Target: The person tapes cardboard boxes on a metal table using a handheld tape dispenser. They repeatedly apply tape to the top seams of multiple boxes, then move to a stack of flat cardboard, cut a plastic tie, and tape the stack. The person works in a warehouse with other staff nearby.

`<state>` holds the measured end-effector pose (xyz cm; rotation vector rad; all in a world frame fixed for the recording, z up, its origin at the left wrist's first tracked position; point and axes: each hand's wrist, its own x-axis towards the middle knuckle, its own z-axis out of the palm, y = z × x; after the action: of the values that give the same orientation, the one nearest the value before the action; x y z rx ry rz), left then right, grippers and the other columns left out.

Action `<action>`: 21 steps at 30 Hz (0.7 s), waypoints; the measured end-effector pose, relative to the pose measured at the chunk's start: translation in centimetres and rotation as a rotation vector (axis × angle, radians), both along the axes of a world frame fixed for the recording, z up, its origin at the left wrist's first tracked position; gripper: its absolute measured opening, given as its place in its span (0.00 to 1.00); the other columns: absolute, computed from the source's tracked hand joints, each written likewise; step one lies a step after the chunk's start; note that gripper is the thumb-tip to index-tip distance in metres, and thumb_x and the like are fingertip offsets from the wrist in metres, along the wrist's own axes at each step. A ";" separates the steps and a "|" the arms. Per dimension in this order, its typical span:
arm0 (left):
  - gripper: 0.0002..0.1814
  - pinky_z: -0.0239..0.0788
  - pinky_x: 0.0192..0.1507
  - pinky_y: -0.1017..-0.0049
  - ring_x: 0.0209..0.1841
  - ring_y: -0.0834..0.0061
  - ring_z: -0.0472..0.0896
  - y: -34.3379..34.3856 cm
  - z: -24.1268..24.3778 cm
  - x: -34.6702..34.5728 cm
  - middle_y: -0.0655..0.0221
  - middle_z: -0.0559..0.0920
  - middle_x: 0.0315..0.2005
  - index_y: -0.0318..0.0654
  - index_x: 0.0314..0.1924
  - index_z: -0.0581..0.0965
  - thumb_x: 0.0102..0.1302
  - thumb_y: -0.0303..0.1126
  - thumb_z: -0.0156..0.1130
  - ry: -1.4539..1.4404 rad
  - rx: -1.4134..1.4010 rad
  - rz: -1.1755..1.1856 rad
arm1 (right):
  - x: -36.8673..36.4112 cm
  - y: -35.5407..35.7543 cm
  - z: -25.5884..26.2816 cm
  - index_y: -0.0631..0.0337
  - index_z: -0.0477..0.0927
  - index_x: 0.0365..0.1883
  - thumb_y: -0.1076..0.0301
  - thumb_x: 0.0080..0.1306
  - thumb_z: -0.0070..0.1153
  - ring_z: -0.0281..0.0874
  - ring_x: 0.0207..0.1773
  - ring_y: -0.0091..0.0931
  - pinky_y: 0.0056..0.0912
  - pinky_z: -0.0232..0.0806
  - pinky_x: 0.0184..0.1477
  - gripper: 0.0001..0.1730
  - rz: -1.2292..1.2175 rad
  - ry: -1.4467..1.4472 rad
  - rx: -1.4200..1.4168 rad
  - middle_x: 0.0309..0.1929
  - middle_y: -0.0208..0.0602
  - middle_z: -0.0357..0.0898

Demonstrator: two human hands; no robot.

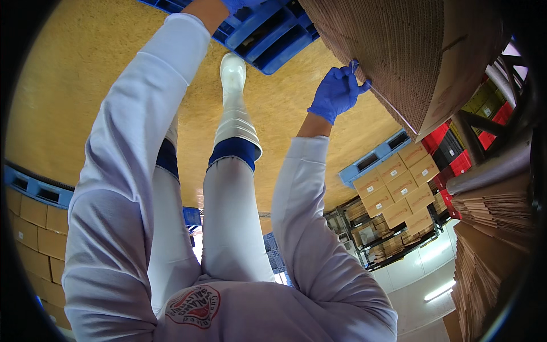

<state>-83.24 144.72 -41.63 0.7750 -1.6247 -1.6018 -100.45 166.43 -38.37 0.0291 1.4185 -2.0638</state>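
Note:
Both hands wear blue gloves. My right hand [337, 92] pinches a thin white string [393, 109] at the edge of a stack of flattened corrugated cardboard [397, 64]. The string runs from the fingers along the stack's side to its lower corner. At the top edge, my left hand [244, 4] is mostly cut off by the frame, over a blue plastic pallet [267, 38]; its fingers and anything in them are hidden.
White boots [233, 75] stand on the yellowish floor by the pallet. Stacked cartons [395, 184] lie beyond a light blue pallet [372, 158] at right, and more cartons [38, 239] at left. Metal bars [483, 179] and further folded cardboard [483, 260] line the right side.

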 end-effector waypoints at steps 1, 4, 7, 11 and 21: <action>0.30 0.63 0.55 0.73 0.51 0.70 0.71 0.0 -0.3 0.2 0.66 0.73 0.45 0.42 0.52 0.70 0.47 0.27 0.69 -0.009 0.046 -0.002 | 0.2 0.0 0.0 0.38 0.50 0.66 0.78 0.68 0.44 0.66 0.36 0.22 0.18 0.62 0.29 0.34 -0.027 0.002 0.011 0.53 0.45 0.71; 0.30 0.63 0.55 0.75 0.51 0.72 0.70 0.8 -0.7 0.4 0.68 0.72 0.44 0.42 0.52 0.70 0.47 0.26 0.69 -0.121 0.047 0.026 | 1.2 -0.5 0.2 0.41 0.48 0.67 0.80 0.66 0.44 0.67 0.37 0.23 0.17 0.64 0.31 0.36 -0.110 0.021 0.085 0.54 0.43 0.71; 0.29 0.63 0.55 0.76 0.51 0.75 0.70 1.9 0.2 0.7 0.70 0.72 0.45 0.42 0.52 0.70 0.47 0.25 0.68 -0.109 0.188 0.013 | 2.5 -0.5 -0.1 0.45 0.46 0.67 0.83 0.65 0.44 0.68 0.38 0.23 0.17 0.63 0.33 0.37 -0.112 0.157 0.266 0.53 0.41 0.73; 0.28 0.64 0.55 0.77 0.52 0.79 0.69 1.3 -0.3 1.6 0.71 0.72 0.48 0.41 0.52 0.71 0.48 0.23 0.67 0.013 0.139 -0.072 | 3.1 -0.2 -0.2 0.47 0.42 0.67 0.86 0.62 0.44 0.70 0.42 0.23 0.17 0.63 0.34 0.41 0.022 0.311 0.381 0.52 0.44 0.75; 0.36 0.63 0.59 0.75 0.59 0.77 0.67 1.2 -0.8 2.4 0.68 0.69 0.56 0.39 0.63 0.64 0.54 0.22 0.65 0.181 0.504 -0.205 | 1.7 -0.5 -3.2 0.46 0.48 0.57 0.83 0.54 0.59 0.69 0.49 0.30 0.34 0.67 0.45 0.41 -0.141 0.470 0.347 0.50 0.45 0.69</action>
<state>-80.88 145.94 -42.43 0.6976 -1.2126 -2.2050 -98.71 165.93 -41.58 -0.2327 2.1039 -1.9882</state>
